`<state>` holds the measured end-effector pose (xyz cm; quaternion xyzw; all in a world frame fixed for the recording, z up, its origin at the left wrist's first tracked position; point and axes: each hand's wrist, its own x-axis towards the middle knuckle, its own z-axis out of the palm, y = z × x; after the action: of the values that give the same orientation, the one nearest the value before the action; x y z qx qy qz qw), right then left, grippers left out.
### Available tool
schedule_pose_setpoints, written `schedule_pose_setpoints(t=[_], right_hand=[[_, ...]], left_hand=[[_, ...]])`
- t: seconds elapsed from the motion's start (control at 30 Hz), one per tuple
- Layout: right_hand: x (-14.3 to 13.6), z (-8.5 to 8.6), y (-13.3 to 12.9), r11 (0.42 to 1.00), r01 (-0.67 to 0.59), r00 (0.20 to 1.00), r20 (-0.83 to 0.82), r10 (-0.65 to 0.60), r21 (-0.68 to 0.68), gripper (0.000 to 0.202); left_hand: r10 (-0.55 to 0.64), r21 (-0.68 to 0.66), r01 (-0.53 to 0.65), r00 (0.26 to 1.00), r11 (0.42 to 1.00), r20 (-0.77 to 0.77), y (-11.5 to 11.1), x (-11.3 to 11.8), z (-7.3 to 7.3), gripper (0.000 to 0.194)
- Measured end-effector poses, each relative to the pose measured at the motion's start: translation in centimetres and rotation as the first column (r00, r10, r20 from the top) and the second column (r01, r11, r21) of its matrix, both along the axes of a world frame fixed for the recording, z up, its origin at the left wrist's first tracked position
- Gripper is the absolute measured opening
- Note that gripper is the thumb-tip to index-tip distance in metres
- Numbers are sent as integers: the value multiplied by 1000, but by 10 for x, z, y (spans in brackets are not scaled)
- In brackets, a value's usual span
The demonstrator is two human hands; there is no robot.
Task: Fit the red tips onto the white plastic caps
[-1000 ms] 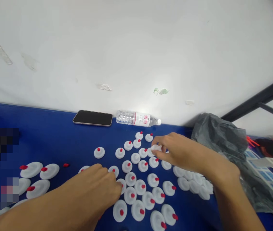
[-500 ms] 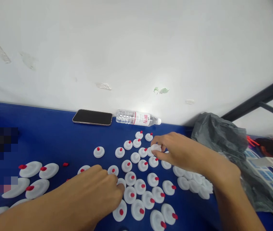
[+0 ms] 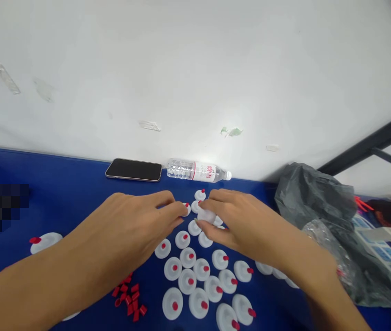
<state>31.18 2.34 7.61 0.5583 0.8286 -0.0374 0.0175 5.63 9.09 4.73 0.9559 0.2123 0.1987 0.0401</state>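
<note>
My right hand (image 3: 221, 216) pinches a white disc (image 3: 206, 216) between thumb and fingers, above the middle of the group. Just left of it, my left hand (image 3: 161, 211) has its fingers pressed together; whatever they grip, if anything, is too small to make out. Around and below both hands lie several white discs (image 3: 187, 281) with red tips on the blue table (image 3: 78, 174). Small red caps (image 3: 133, 299) form a loose pile below my left forearm.
A phone (image 3: 134, 170) and a clear water bottle (image 3: 197, 170) lie along the wall. On the right are a grey plastic bag (image 3: 313, 188), a clear bag (image 3: 326, 243) and printed sheets (image 3: 382, 248). More white discs (image 3: 45, 242) sit at the left.
My left hand has moved up and right from the lower discs, uncovering the red caps. My right hand has shifted left with the disc in its fingers.
</note>
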Motion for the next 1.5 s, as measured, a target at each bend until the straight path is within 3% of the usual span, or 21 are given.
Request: schedule_pose_setpoints(t=[0.13, 0.37, 0.6, 0.77, 0.87, 1.03, 1.2, 1.5], right_hand=[[-9, -2, -3, 993, -104, 994, -31, 106, 58, 32], [-12, -3, -8, 963, -199, 974, -68, 214, 183, 30], [-8, 4, -8, 932, -143, 978, -95, 184, 334, 36], [-8, 8, -10, 955, -80, 959, -240, 153, 287, 33], [-8, 8, -11, 918, -84, 936, -285, 206, 388, 37], [-8, 8, -14, 860, -104, 884, -350, 310, 500, 30], [-17, 14, -21, 870, -59, 846, -438, 304, 490, 28], [-28, 16, -30, 827, -50, 908, -320, 271, 559, 15]], left_hand=[[-28, 82, 21, 997, 996, 77, 1, 5, 3, 49], [-70, 5, 70, 995, 998, 69, -3, 4, 7, 50], [-39, 42, 34, 991, 999, 127, -3, 5, 3, 45], [40, -68, -29, 984, 997, 175, 0, 4, 5, 37], [33, -95, -21, 992, 995, 126, 0, 3, 9, 43], [-48, -141, 72, 985, 987, 165, -8, 3, 14, 40], [-106, -210, 168, 954, 963, 280, -15, -1, 19, 32], [-24, -430, 129, 970, 894, 240, -19, -7, 31, 44]])
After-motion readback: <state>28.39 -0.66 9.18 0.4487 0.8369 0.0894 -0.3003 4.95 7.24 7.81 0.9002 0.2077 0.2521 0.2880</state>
